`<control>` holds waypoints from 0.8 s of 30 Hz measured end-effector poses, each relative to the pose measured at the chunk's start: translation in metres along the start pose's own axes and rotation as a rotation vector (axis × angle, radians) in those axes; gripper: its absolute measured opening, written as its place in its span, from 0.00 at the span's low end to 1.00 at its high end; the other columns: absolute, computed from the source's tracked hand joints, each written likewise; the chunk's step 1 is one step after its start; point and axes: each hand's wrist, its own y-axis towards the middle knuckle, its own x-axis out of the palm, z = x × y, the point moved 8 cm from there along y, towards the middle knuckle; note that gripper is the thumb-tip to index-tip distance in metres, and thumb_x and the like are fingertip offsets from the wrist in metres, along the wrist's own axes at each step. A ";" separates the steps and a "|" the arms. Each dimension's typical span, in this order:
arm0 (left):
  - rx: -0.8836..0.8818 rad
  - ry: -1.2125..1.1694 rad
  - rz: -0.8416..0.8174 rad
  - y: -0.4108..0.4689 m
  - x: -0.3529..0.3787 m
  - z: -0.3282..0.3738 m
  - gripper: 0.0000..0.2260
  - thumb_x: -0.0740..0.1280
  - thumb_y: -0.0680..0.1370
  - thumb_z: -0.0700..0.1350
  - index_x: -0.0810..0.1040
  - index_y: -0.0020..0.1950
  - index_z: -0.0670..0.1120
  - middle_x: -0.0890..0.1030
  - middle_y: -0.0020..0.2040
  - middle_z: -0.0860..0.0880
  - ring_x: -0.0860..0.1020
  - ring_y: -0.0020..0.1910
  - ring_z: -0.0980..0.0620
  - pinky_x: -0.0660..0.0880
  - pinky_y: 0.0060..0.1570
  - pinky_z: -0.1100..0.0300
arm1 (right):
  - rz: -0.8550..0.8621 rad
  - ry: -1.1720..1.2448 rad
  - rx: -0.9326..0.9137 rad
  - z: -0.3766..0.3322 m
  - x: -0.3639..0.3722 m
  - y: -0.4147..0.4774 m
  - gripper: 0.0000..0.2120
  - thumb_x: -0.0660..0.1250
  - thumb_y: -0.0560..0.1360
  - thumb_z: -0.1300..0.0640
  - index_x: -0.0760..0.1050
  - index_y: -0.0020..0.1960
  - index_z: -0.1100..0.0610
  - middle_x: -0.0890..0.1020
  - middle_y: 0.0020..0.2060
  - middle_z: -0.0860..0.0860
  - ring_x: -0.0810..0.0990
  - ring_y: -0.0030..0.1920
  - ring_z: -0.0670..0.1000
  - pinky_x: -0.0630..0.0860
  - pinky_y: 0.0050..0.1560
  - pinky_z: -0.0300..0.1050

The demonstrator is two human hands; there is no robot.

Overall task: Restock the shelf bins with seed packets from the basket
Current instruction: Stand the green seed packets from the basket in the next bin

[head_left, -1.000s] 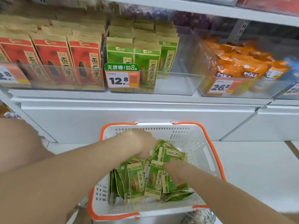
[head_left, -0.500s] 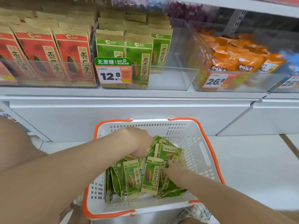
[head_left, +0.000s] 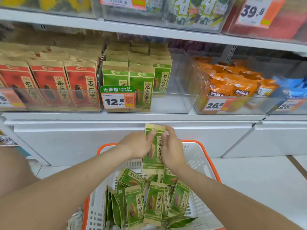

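Reaching forward with both bare forearms. Pinching one upright green seed packet (head_left: pixel 154 157) between left hand (head_left: pixel 137 145) and right hand (head_left: pixel 173 153).

Both hands — left hand (head_left: pixel 139 144), right hand (head_left: pixel 172 151) — hold one green seed packet (head_left: pixel 153 151) upright above the basket's (head_left: pixel 208 161) far rim.

I note the white shelf (head_left: pixel 149 116) carrying four clear bins side by side, left to right: red-packet bin (head_left: pixel 49 101), green-packet bin (head_left: pixel 171 103), orange-packet bin (head_left: pixel 242 106), blue-packet bin (head_left: pixel 292 107).
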 end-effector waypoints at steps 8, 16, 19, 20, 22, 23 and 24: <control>0.050 -0.536 0.764 -0.027 -0.056 0.013 0.20 0.48 0.89 0.54 0.73 0.48 0.47 0.75 0.41 0.53 0.75 0.45 0.45 0.63 0.44 0.51 | 0.405 0.560 0.180 -0.058 -0.035 0.010 0.17 0.66 0.83 0.45 0.72 0.45 0.58 0.77 0.29 0.45 0.73 0.30 0.44 0.71 0.36 0.41; -0.042 -0.984 0.957 -0.045 -0.086 0.007 0.18 0.48 0.89 0.52 0.76 0.55 0.48 0.77 0.46 0.59 0.75 0.50 0.51 0.64 0.50 0.59 | 0.230 0.798 0.076 -0.113 -0.045 0.008 0.05 0.75 0.78 0.58 0.86 0.53 0.58 0.89 0.44 0.50 0.88 0.47 0.49 0.83 0.50 0.42; -0.054 -1.033 0.946 -0.043 -0.091 0.008 0.21 0.47 0.88 0.57 0.76 0.58 0.49 0.78 0.49 0.59 0.75 0.54 0.51 0.65 0.53 0.57 | 0.123 0.898 0.164 -0.115 -0.036 0.012 0.10 0.72 0.81 0.57 0.86 0.58 0.60 0.89 0.51 0.53 0.87 0.57 0.55 0.82 0.62 0.53; -0.047 -1.030 0.954 -0.044 -0.093 0.009 0.22 0.47 0.88 0.59 0.77 0.59 0.49 0.79 0.49 0.58 0.76 0.54 0.51 0.65 0.53 0.56 | 0.069 0.957 0.217 -0.114 -0.032 0.014 0.11 0.71 0.81 0.57 0.85 0.60 0.61 0.88 0.53 0.56 0.86 0.59 0.58 0.81 0.65 0.56; -0.006 -0.999 0.995 -0.046 -0.100 0.011 0.23 0.48 0.87 0.61 0.77 0.57 0.48 0.81 0.49 0.56 0.78 0.53 0.52 0.68 0.52 0.55 | -0.070 1.074 0.305 -0.114 -0.025 0.019 0.13 0.69 0.82 0.55 0.84 0.62 0.61 0.87 0.57 0.59 0.85 0.61 0.61 0.81 0.64 0.56; 0.026 -0.973 1.021 -0.047 -0.104 0.013 0.23 0.49 0.87 0.61 0.77 0.56 0.48 0.82 0.49 0.55 0.79 0.51 0.53 0.69 0.51 0.56 | -0.134 1.117 0.324 -0.115 -0.025 0.022 0.15 0.69 0.81 0.55 0.83 0.63 0.61 0.86 0.58 0.60 0.84 0.60 0.60 0.81 0.62 0.55; 0.062 -0.943 1.043 -0.048 -0.108 0.016 0.23 0.49 0.87 0.61 0.77 0.55 0.47 0.82 0.48 0.54 0.79 0.49 0.56 0.70 0.49 0.57 | -0.179 1.152 0.323 -0.117 -0.025 0.025 0.17 0.70 0.80 0.54 0.82 0.65 0.61 0.85 0.60 0.61 0.84 0.60 0.59 0.81 0.62 0.54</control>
